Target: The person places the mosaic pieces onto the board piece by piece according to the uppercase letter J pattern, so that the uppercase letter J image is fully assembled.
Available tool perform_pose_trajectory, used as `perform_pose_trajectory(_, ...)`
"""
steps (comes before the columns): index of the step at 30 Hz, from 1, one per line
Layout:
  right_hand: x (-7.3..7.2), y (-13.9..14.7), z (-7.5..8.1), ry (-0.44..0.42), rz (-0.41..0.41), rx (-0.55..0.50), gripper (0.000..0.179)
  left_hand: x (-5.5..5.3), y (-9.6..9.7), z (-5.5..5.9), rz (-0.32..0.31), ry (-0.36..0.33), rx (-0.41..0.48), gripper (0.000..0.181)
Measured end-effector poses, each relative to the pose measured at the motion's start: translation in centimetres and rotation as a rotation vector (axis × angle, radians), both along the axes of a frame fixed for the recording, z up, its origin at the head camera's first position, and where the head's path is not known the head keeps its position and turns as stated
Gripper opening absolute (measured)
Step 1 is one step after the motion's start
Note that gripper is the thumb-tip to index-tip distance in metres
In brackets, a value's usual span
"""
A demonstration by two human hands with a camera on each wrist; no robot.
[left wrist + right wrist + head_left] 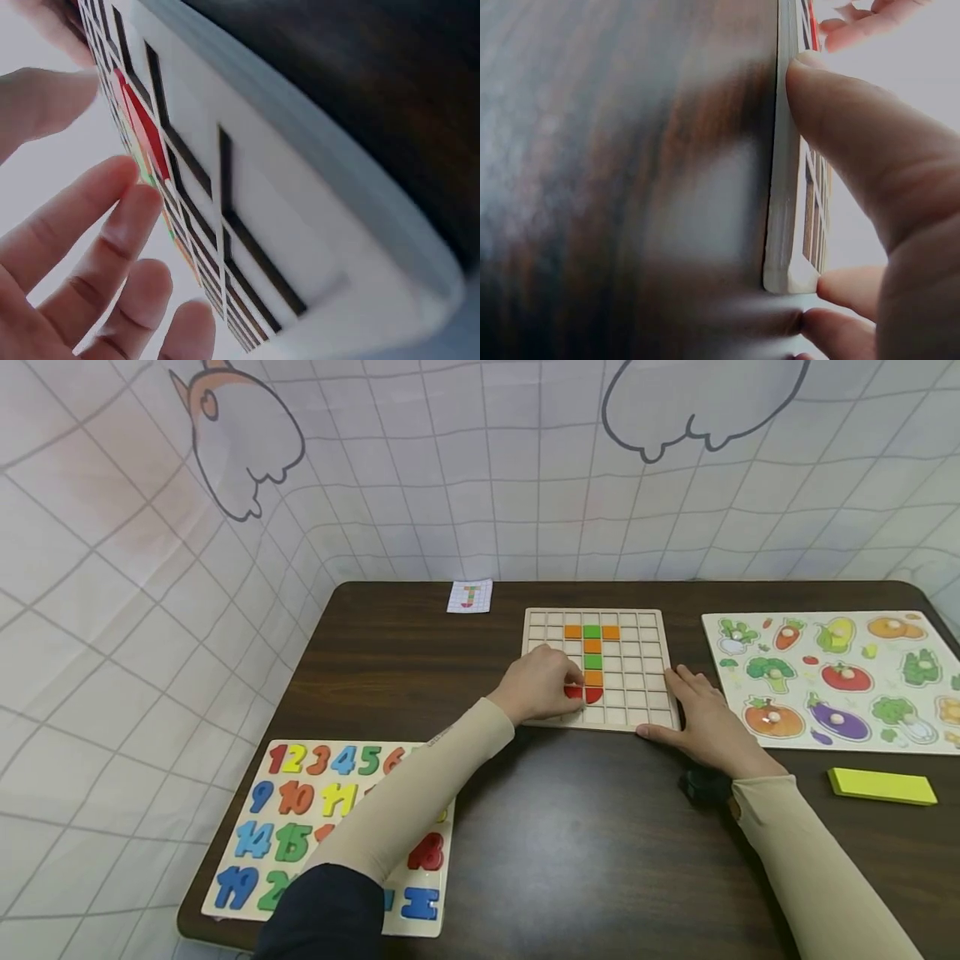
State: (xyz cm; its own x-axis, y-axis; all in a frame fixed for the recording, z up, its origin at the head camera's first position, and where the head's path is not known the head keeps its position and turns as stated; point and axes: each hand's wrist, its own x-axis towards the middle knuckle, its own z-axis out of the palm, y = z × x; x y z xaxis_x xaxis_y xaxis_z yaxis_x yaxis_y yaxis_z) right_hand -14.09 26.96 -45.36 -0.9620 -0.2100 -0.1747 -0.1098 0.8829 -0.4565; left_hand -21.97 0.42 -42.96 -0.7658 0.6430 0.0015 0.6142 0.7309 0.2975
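A wooden grid board (637,681) bears orange and green square tiles (592,646) in a T-like column. Two red rounded tiles (594,695) sit at the column's lower end, side by side. My left hand (536,683) bends over the left red tile (573,692), its thumb and forefinger beside it. In the left wrist view, the thumb and fingers (112,232) stand apart near the red tile (146,131). At the board's front right corner rests my right hand (701,718), thumb along the front edge (784,187) and fingers by the right side.
A number puzzle (442,922) lies front left, under the left forearm. To the right are a vegetable puzzle (723,693) and a yellow-green block (882,786). A small pattern card (469,597) lies at the table's back edge, showing a similar coloured shape.
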Motion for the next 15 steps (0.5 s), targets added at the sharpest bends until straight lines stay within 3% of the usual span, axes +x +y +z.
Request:
perform_pose_trajectory(3,0.1,0.2,0.0,-0.002,0.004,0.011,0.114,0.3,-0.6,0.2,0.056,0.051,-0.024,0.029)
perform_pose_trajectory(9,0.3,0.3,0.0,-0.002,-0.004,0.033,0.109,1.1,-3.1,0.7,0.215,0.142,-0.154,0.055)
perform_pose_trajectory(15,0.9,0.9,0.0,0.124,-0.041,0.013,0.089,2.0,-6.4,0.8,0.330,0.117,-0.148,0.077)
